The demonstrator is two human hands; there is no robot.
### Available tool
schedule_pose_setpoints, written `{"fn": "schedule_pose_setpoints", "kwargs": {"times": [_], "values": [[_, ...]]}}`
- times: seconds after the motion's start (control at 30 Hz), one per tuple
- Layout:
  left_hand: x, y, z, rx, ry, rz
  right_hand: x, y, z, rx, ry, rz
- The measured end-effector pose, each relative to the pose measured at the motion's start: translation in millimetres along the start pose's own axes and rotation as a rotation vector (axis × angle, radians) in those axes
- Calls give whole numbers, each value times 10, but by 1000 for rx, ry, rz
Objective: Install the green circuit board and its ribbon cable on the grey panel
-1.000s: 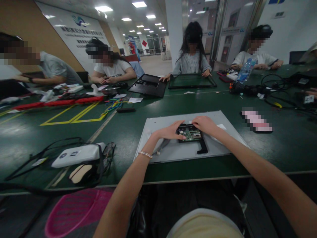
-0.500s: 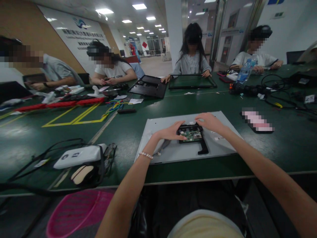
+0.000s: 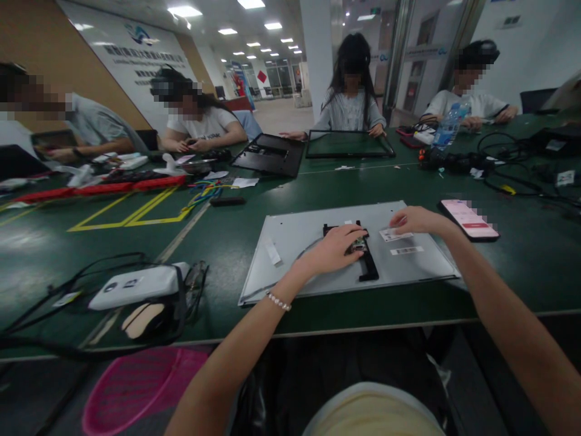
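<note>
A grey metal display panel [image 3: 299, 224] lies flat on the table in front of me. On its middle sits a black bracket [image 3: 368, 266] with a green circuit board [image 3: 359, 244], mostly covered by my left hand [image 3: 333, 249]. The left fingers and thumb close round the board's right part, whose edge shows between them. My right hand [image 3: 411, 221] is bent over the panel's right side, its fingertips together at a white printed label [image 3: 391, 235]. Whatever may be between those fingertips is too small to see. Below is a barcode strip [image 3: 407, 250]. A grey cable runs left from under my left hand.
To the right lies a phone [image 3: 469, 219] with a lit screen. A white case [image 3: 136, 289], a mouse [image 3: 144, 321] and cables are at the left. Across the table, a person touches a black frame [image 3: 349, 155] beside a black back cover [image 3: 270, 156]. A pink basket [image 3: 136, 387] stands below the edge.
My left hand has moved right, over the circuit board. My right hand has left the bracket's upper corner and gone right to the label. The view has shifted slightly.
</note>
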State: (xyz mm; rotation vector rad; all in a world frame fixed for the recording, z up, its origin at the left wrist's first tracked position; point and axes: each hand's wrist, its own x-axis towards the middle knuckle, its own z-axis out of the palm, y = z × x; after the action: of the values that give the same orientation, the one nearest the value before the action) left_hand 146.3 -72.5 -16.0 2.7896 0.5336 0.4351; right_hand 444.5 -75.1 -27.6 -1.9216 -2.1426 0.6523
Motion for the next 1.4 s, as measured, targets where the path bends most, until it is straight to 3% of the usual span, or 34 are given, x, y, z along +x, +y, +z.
{"fn": "schedule_pose_setpoints", "kwargs": {"times": [0.47,0.67,0.8,1.4], "values": [[-6,29,99,112,-39,2,-15,-149,28,85,-3,27],[-14,34,121,148,-22,-4,-123,-391,63,496,-207,-61],[-15,46,124,175,-19,8,-96,-484,203,563,-312,-100],[11,61,121,189,-36,125,-42,-554,399,506,-215,-79]]}}
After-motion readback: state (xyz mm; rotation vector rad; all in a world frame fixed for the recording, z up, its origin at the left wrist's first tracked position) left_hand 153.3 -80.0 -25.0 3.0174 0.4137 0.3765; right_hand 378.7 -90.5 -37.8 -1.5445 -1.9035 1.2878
